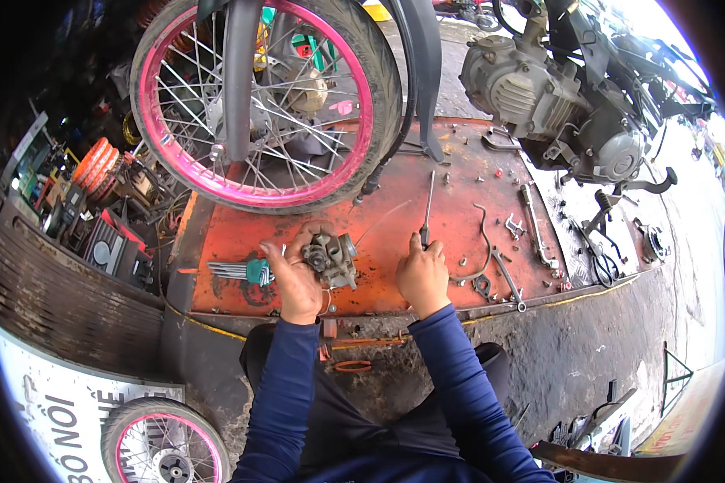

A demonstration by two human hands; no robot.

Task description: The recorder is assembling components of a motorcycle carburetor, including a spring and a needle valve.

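Observation:
A grey metal carburetor [330, 259] rests in my left hand [296, 282], with the thumb raised beside it and the fingers curled behind. My right hand [423, 275] is closed around the dark handle of a screwdriver [429, 211], whose thin shaft points away from me over the orange-red work platform [379, 288]. A set of hex keys in a teal holder [258, 272] lies just left of my left hand. Right of my right hand are a bent thin hose [485, 241] and a combination wrench [510, 283].
A motorcycle's front wheel [362, 161] with a pink rim hangs over the platform's far side. Its engine [540, 97] is raised at the right. A socket wrench [537, 227], scissors [603, 264] and several bolts lie on the right side. Another pink-rimmed wheel [215, 451] is at the lower left.

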